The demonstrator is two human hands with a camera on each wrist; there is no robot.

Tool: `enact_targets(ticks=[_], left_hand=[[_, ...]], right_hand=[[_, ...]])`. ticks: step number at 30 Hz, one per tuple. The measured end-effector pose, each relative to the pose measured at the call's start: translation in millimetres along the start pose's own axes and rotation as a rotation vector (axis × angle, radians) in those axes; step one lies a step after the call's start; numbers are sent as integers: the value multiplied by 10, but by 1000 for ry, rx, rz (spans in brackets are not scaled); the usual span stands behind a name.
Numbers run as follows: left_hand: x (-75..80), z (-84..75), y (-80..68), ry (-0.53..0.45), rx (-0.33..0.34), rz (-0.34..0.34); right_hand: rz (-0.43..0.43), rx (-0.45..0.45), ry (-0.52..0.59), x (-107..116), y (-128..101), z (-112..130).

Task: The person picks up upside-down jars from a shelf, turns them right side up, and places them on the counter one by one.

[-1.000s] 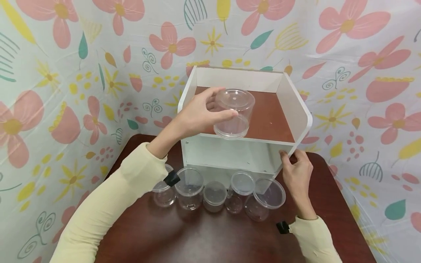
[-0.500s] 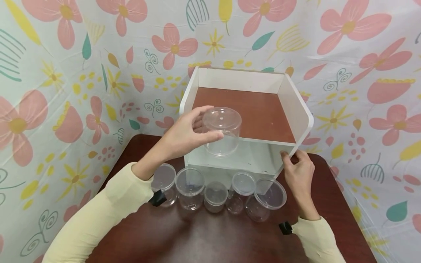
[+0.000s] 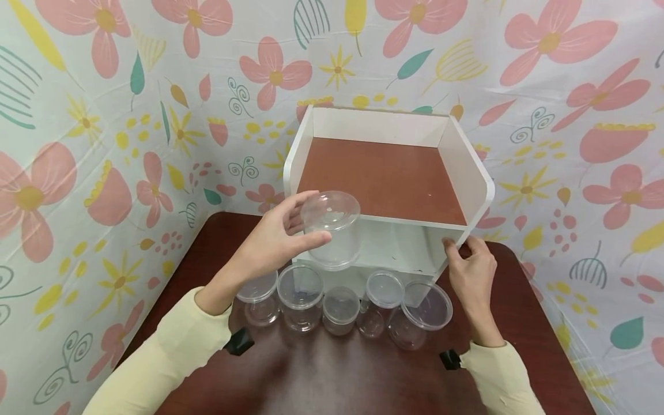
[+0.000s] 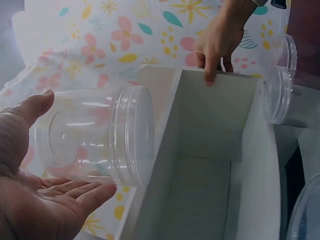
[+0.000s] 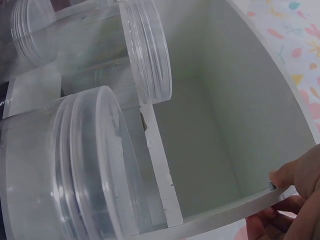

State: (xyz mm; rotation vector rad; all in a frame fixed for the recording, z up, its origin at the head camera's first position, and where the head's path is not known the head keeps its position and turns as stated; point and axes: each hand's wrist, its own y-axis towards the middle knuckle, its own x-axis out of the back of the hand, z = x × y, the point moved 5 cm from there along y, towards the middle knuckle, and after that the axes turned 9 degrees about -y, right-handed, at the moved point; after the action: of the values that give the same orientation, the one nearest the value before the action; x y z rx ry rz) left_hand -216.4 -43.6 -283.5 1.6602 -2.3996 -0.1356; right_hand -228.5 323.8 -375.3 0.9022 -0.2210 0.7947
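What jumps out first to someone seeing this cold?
The left hand gripping a clear lidded jar in mid-air, in front of the left edge of the white two-tier shelf. Next, the row of five clear lidded containers on the dark table before the shelf, and the right hand gripping its right front corner.

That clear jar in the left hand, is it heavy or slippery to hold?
Probably light: the clear jar looks empty, and the left hand lifts it alone. Its smooth plastic may be slippery. Laid on its round side, it would likely roll.
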Motion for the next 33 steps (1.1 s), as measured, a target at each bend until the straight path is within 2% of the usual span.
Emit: enact_targets(ticks=[9,21,33], left_hand=[[-84,213,-74,-28,-4,-10],[-277,544,-120,-142,10,-35],[-404,775,-146,-265,25,-49]], right_hand=[[10,-25,-8,6,1,-5],[27,-70,-2,-5,9,-37],[26,-88,29,-4,-12,-55]])
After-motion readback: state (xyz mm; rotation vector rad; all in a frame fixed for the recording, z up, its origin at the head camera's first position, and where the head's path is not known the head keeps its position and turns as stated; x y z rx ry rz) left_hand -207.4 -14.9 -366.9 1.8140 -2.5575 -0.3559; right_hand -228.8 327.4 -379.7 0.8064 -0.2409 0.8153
